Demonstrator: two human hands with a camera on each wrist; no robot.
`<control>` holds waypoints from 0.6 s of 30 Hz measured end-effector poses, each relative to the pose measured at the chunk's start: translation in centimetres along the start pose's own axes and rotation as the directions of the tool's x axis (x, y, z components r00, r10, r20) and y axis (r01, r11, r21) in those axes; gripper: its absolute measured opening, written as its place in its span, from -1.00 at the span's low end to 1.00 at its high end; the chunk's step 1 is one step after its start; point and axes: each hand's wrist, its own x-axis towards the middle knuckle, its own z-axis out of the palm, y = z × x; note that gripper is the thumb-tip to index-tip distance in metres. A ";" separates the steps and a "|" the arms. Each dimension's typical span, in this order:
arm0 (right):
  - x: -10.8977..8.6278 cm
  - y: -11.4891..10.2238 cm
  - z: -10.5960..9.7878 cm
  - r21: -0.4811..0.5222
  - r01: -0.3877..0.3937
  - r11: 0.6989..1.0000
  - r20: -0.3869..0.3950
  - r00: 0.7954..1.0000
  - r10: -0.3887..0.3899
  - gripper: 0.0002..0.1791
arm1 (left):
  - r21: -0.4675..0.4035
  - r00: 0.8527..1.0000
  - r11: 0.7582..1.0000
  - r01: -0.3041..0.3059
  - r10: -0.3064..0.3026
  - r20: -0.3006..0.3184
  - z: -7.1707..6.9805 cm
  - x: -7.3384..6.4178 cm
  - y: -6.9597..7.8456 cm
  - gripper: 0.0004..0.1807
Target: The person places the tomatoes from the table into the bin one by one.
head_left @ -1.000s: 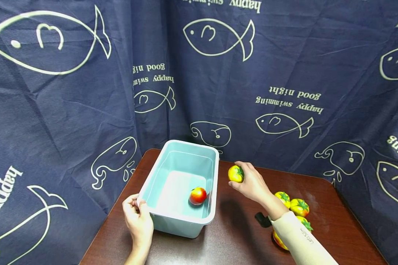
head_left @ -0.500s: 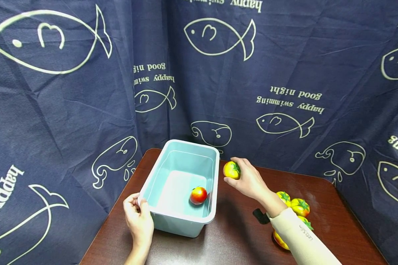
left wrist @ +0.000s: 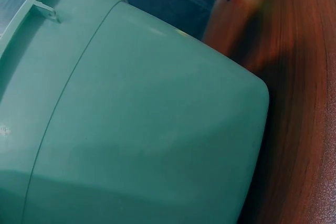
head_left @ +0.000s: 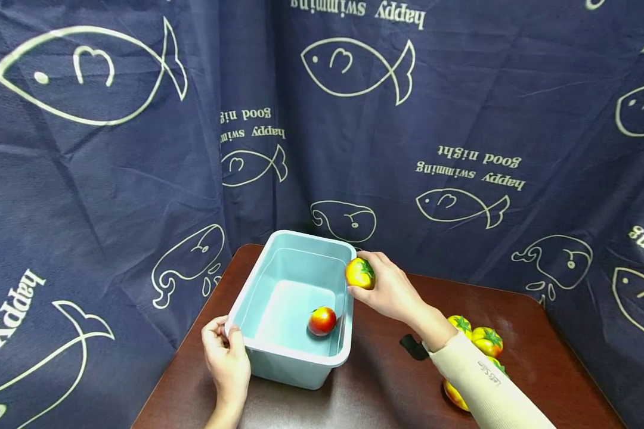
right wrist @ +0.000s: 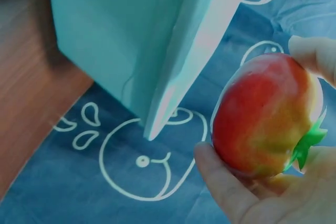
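Dark blue cloth (head_left: pixel 461 71) with pale fish and whale outlines behind a wooden table (head_left: pixel 389 369). On it, a pale blue bin (head_left: pixel 284 368), one red tomato (head_left: pixel 322 322) inside toward the near right. Left hand (head_left: pixel 228 353) pinching the bin's near left corner between thumb and fingers. Right hand (head_left: pixel 390 291) pinching a yellow-and-red tomato (head_left: pixel 359 274) by the far part of the right rim (head_left: pixel 347 333), with a gap to the bin in the right wrist view. More tomatoes (head_left: pixel 486 342) at the right, partly behind the sleeve (head_left: pixel 483 378). Probably best to brace the bin with the left, grip the fruit without squeezing, lift high enough to miss the rim, and release low, away from the red one.
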 end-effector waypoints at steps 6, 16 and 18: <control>0.3 -1.2 0.3 -0.007 0.047 0.999 0.027 0.999 -0.046 -0.19 | -0.015 1.000 1.000 0.003 -0.002 0.010 0.0 0.1 -0.1 -0.75; 0.8 -2.5 0.6 -0.025 0.102 0.994 0.036 0.994 -0.101 -0.21 | -0.005 1.000 1.000 -0.022 0.022 0.006 -0.2 0.2 -0.1 -0.75; 0.9 -2.7 0.7 -0.021 0.107 0.994 0.045 0.993 -0.106 -0.21 | 0.004 1.000 1.000 -0.022 0.022 0.006 -0.2 0.2 -0.1 -0.75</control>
